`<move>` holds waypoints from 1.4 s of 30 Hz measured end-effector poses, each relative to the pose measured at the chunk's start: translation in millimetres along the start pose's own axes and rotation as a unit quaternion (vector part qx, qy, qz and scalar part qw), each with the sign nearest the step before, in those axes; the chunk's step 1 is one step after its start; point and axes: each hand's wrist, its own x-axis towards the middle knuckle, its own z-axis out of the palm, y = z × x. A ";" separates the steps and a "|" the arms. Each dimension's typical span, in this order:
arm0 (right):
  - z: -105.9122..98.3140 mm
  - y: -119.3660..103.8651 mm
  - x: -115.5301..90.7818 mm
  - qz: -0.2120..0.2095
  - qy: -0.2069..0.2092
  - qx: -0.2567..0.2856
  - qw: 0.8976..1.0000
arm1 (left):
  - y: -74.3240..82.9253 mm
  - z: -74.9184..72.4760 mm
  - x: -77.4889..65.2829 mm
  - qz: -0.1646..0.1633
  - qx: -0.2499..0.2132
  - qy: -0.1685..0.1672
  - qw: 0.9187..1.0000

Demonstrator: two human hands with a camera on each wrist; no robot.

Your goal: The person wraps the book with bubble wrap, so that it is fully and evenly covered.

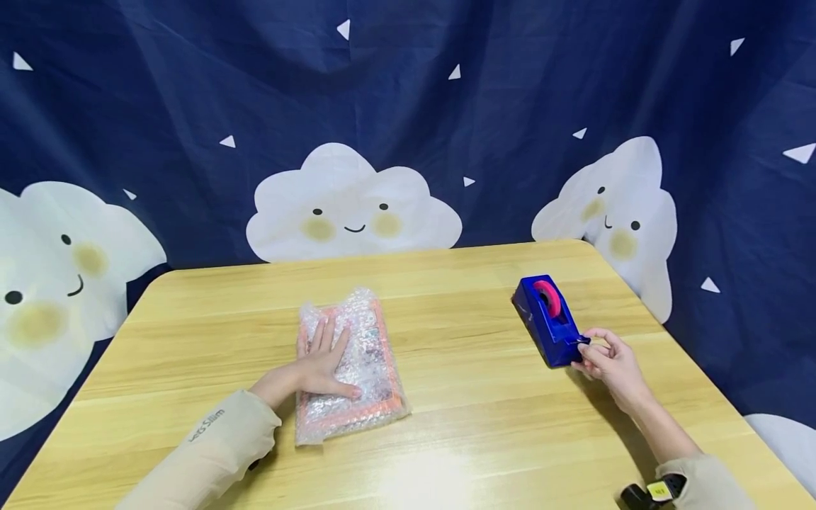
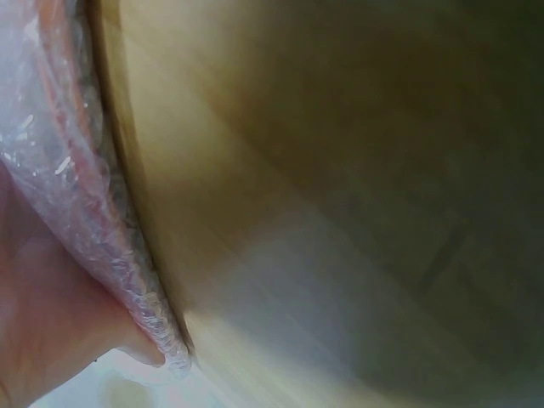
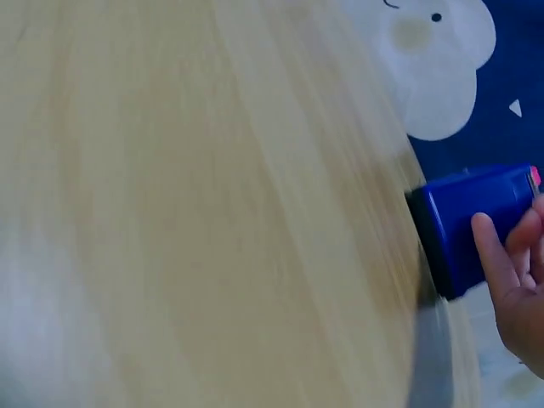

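A flat package in clear bubble wrap, with an orange border showing through, lies left of the table's middle. My left hand rests on top of it, fingers spread and straight. In the left wrist view the wrapped edge runs beside that hand. To the right stands a blue tape dispenser bearing a tape roll with a pink core. At its cutter end, the thumb and forefinger of my right hand pinch the tape's end, which the fingers mostly hide. One fingertip touches the dispenser's front in the right wrist view.
Both objects are on a light wood-grain table with rounded far corners. Behind it hangs a dark blue curtain printed with white clouds and small triangles. A dark wrist device sits at my right sleeve.
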 end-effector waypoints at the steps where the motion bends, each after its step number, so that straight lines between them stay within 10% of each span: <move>1: -1.6 -0.6 -1.5 -0.006 -0.012 -0.006 1.000 | 0.2 -0.1 0.0 0.002 0.000 0.000 1.000; 7: -0.8 -2.8 -4.1 -0.108 -0.105 -0.029 0.988 | 0.6 -1.0 -0.2 0.001 -0.003 0.001 1.000; 15: 59.9 -24.2 -0.6 -0.192 -0.162 -0.065 0.966 | 0.3 1.0 0.8 -0.003 0.000 0.000 1.000; 42: 191.7 -11.9 36.8 -0.158 -0.269 -0.165 0.936 | 3.6 1.1 -1.3 -0.018 0.018 -0.003 1.000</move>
